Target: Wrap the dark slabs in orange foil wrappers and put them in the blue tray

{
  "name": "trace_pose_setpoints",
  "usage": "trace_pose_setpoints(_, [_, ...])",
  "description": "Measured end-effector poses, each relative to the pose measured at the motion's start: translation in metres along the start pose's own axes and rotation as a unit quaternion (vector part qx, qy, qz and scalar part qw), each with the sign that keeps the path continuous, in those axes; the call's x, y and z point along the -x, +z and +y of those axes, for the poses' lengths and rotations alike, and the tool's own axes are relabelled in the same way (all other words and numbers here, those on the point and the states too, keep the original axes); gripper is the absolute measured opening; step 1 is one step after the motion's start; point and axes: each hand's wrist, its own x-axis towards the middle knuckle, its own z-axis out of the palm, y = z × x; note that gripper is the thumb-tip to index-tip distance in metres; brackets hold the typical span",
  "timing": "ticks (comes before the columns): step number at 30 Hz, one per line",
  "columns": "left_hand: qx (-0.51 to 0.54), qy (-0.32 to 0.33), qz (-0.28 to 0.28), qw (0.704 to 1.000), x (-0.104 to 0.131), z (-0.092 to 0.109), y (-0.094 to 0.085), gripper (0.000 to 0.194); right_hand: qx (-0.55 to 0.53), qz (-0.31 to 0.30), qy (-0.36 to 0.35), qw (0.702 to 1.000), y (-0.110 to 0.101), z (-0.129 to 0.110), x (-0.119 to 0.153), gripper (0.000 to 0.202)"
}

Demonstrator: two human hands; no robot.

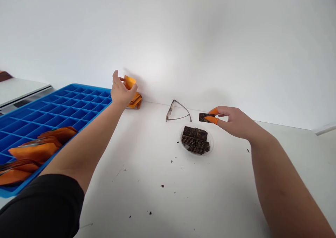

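Standing to one side: right hand (232, 120) pinches a thin, dark-brown, rectangular slab of pressed, leafy-looking material (202, 116) by its right end, between thumb and finger in orange rubbery finger covers (212, 119); slab sits at the far right, just beyond a round, clear, shallow dish (212, 145) with more dark slabs (195, 140) stacked inside. Left hand (122, 92), at the far left, appears to grip a small, bright-orange, flat paper-like packet (129, 81) between thumb and fingers, above a pile of similar orange packets (136, 100). Handling estimate: slab light, stiff, dry, probably brittle; small dark crumbs (162, 186) on the white table (223, 189) suggest edges that shed. Best hold: flat faces near one end, light even pressure, no bending; covers should add friction. Packet judged very light and floppy, easily creased, perhaps slick; take it by its side edges near the top. Also noted: thin-framed glasses (181, 118) between the pile and slab; blue plastic gridded tray (78, 104) at left, orange packets lying across its near part.
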Motion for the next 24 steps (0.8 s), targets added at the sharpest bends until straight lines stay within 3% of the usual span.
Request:
trace_pose_setpoints(4, [0.208,0.012,-0.048,0.977,0.015,0.043,-0.003,0.070,-0.004,0.001,-0.011,1.000,0.001,-0.001,0.000,0.040])
trace_pose_setpoints(5, [0.268,0.002,-0.070,0.961,0.023,0.058,-0.005,0.062,-0.007,0.001,-0.013,1.000,0.001,-0.002,0.001,0.040])
trace_pose_setpoints(7, [0.409,-0.030,-0.151,0.899,0.046,0.086,-0.011,0.056,-0.012,0.005,-0.018,1.000,-0.001,-0.002,0.002,0.041])
trace_pose_setpoints(10, [0.455,-0.024,-0.225,0.861,0.092,0.117,-0.031,0.053,-0.017,0.015,-0.031,0.999,-0.005,-0.002,0.005,0.042])
trace_pose_setpoints(16, [0.604,-0.037,-0.310,0.733,0.172,0.143,-0.087,0.050,-0.027,0.033,-0.049,0.998,-0.009,-0.006,0.011,0.042])
trace_pose_setpoints(20, [0.625,-0.022,-0.360,0.693,0.202,0.157,-0.115,0.046,-0.028,0.030,-0.053,0.998,-0.012,-0.012,0.017,0.038])
trace_pose_setpoints(24, [0.638,-0.050,-0.381,0.668,0.217,0.168,-0.125,0.049,-0.023,0.027,-0.048,0.998,-0.016,-0.015,0.023,0.036])
